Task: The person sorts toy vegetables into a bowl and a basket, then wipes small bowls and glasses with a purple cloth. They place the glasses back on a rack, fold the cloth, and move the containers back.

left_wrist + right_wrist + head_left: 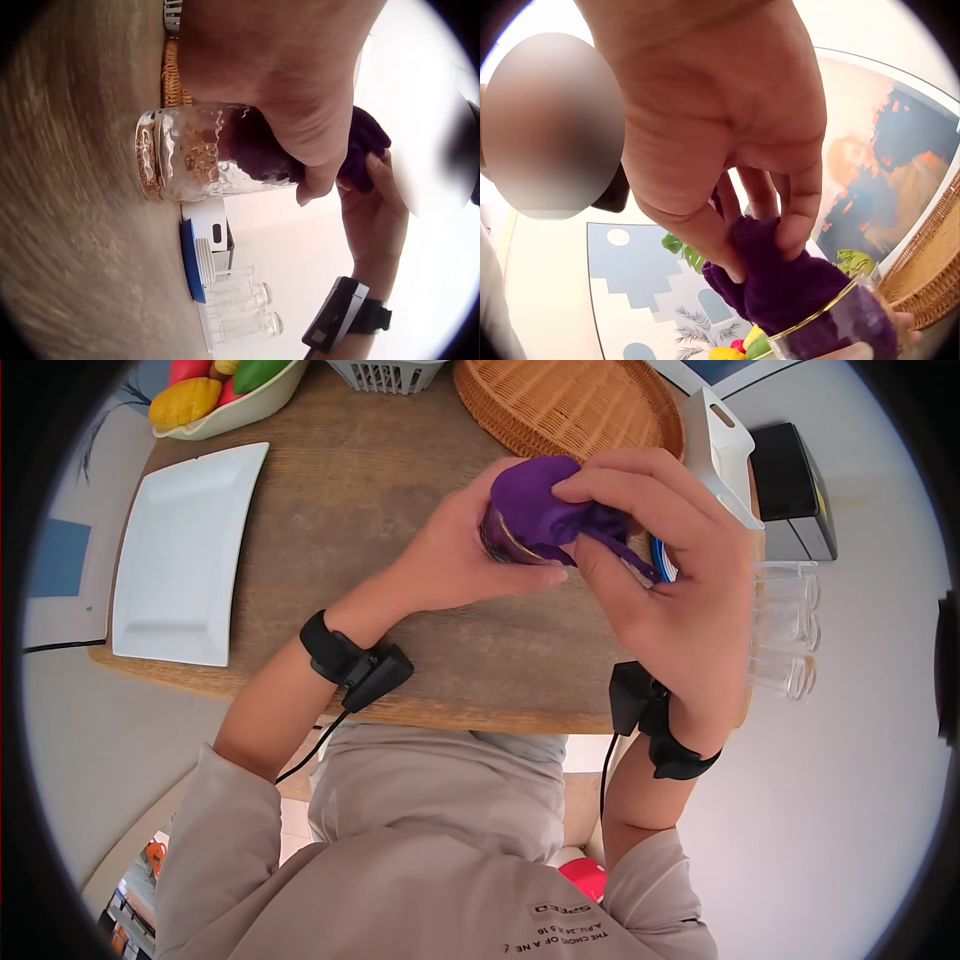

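Observation:
My left hand [455,545] grips a clear glass [202,154] with a wavy surface and a gold rim, its thumb along the side. The glass is upright, its base close over the wooden table in the left wrist view. A purple cloth [787,300] is stuffed into the glass, and part of it bulges out over the rim. With thumb and fingers my right hand [670,540] pinches the cloth above the opening. Through the glass wall, purple fabric shows in the upper part, while the lower part is see-through.
A white rectangular plate [185,555] lies at the left of the table [330,490]. Behind are a bowl [285,400] of colourful fruit, a grey basket [385,374] and a wicker tray [570,405]. On the right stand a white holder [720,450] and several glasses [785,615].

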Action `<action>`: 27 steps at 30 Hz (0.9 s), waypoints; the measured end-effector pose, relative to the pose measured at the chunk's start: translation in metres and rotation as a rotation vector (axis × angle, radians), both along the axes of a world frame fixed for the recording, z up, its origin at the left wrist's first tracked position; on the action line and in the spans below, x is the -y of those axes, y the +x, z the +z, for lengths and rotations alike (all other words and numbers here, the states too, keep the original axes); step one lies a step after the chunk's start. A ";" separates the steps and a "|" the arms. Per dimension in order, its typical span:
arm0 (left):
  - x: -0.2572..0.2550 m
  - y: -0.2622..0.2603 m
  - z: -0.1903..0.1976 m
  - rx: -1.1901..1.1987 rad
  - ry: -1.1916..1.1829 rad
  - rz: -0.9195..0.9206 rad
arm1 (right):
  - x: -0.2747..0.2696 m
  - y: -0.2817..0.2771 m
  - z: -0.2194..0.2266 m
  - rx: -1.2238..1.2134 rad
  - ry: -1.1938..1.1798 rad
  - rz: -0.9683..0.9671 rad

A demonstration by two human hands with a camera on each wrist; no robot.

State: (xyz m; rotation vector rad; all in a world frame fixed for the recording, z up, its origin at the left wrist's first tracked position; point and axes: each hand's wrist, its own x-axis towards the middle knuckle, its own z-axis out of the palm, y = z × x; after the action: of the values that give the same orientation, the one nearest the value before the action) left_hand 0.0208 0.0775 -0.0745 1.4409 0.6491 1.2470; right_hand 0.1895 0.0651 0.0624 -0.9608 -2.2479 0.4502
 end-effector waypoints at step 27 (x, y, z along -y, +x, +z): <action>0.000 0.000 -0.001 -0.080 0.090 0.124 | -0.030 -0.026 -0.051 0.135 -0.002 -0.045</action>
State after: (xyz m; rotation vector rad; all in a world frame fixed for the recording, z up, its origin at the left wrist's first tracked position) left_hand 0.0208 0.0779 -0.0754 1.5507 0.7537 1.3345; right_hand 0.1635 0.0946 0.0115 -1.0687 -2.3412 0.3780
